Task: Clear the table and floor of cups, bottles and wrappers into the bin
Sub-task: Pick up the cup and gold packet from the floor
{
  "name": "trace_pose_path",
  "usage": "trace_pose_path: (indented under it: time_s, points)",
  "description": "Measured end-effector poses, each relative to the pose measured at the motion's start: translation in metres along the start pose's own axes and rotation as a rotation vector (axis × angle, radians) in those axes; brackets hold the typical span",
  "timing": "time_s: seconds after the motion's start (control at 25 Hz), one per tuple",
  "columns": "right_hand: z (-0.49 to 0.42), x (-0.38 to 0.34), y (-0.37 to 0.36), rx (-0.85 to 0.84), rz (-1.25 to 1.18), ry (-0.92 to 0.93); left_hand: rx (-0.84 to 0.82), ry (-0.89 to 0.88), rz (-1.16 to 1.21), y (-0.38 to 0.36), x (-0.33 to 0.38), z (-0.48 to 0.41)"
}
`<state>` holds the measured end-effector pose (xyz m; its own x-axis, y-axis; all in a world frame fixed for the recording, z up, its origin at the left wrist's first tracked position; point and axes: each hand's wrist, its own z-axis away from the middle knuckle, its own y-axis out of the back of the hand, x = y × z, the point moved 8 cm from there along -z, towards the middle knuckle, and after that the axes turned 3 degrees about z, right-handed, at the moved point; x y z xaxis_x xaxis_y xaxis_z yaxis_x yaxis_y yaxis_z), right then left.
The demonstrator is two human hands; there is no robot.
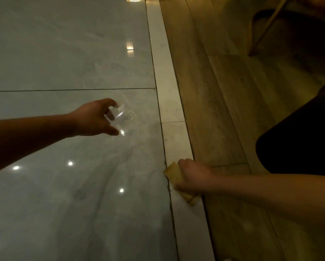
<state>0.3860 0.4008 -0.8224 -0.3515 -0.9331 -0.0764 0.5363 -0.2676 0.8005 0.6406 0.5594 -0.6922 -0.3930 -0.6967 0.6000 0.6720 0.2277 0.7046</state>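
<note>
Left of the pale strip (169,95) my left hand (94,117) curls round a clear cup (123,116), my right hand (193,175) grips a wrapper (172,171) over that strip — gathering floor litter; next, I reckon, both go to the bin.

Dim, warm light. The glossy grey floor tiles (63,53) mirror small white light spots at lower left and a yellow glare patch near the top. The left hand (94,117) is shadowed, its clear plastic cup (125,116) blurred; the right hand (193,176) and tan wrapper (172,171) are paler. The upper right sinks near black; tile joints (71,90) bow toward the edges
</note>
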Motion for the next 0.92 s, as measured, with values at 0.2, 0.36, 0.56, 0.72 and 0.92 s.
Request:
trace_pose_path:
  time_s: [0.2, 0.36, 0.56, 0.72, 0.92]
  points:
    - [-0.007, -0.009, -0.006, 0.044, 0.035, 0.029, -0.031, -0.033, -0.057, -0.013, 0.005, 0.0]
    - [-0.008, -0.01, -0.009, 0.032, -0.049, 0.015, -0.059, -0.048, -0.097, -0.019, 0.005, 0.001]
    - [-0.01, -0.011, 0.008, 0.059, -0.318, 0.041, -0.078, -0.04, -0.101, -0.022, 0.005, 0.003]
    - [-0.007, -0.001, 0.04, 0.158, -0.586, 0.009, -0.091, -0.021, -0.011, -0.025, 0.007, 0.005]
    - [0.001, 0.011, 0.076, 0.266, -0.769, -0.021, -0.047, 0.009, 0.058, -0.019, 0.012, 0.004]
